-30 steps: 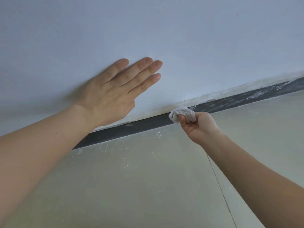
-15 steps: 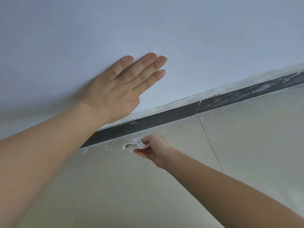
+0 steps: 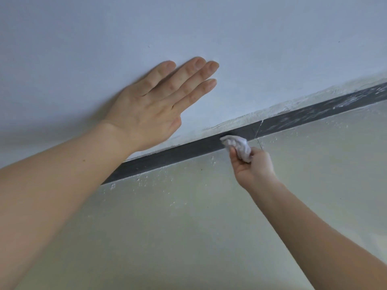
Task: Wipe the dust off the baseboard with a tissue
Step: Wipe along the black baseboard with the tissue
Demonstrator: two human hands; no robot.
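Since 0.5 s ago the right hand [image 3: 252, 167] moved rightward w/ the tissue [image 3: 238, 146], from below the strip's left part up onto the baseboard [image 3: 188, 150], near its vertical joint line [image 3: 258, 128]. Left hand [image 3: 155, 109] stayed flat on the wall [image 3: 251, 49], fingers [image 3: 194, 74] straight and close together, gripping nothing. Right-hand fingers were clamped on the wadded tissue, its front end touching the dark strip.

Tissue looked light, soft, crumpled; prob. tears or shreds if dragged hard on rough plaster. Best held bunched as it was, w/ a wad sticking out past the fingertips for contact.

Baseboard section right of the joint had white dust streaks [image 3: 345, 101]; section left of the tissue looked cleaner. Rough white plaster edge [image 3: 240, 120] ran just above the strip. White specks [image 3: 150, 181] were scattered on the floor [image 3: 188, 237] beside the strip. Nothing blocked the path along the strip; left forearm was well apart from the wiping spot.
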